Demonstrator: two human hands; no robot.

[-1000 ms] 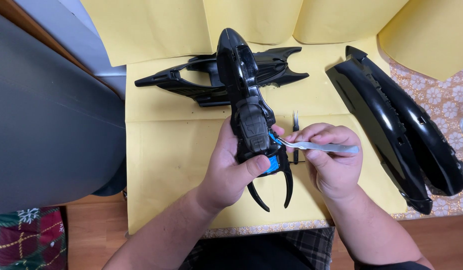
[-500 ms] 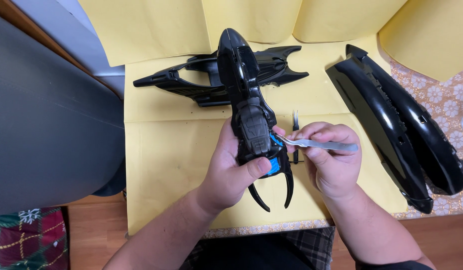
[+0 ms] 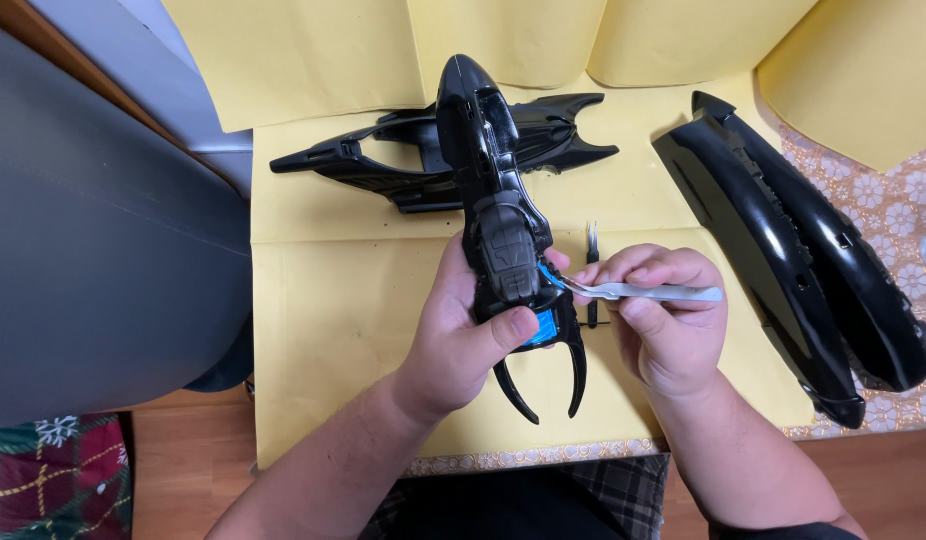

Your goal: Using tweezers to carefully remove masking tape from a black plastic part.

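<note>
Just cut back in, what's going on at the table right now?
A person is working on a glossy black toy vehicle. The left hand grips its rear end, thumb beside a blue part. The right hand holds metal tweezers with the tips at a blue piece on the toy's side. A black wing piece and two long black shell pieces lie on the yellow paper.

My left hand [image 3: 458,335] holds the toy vehicle body [image 3: 498,215] over the middle of the table [image 3: 883,215]. Tweezers [image 3: 643,292] in my right hand [image 3: 668,320] touch its right side. The winged frame [image 3: 383,160] lies behind, two long shells [image 3: 793,250] near the right edge.
</note>
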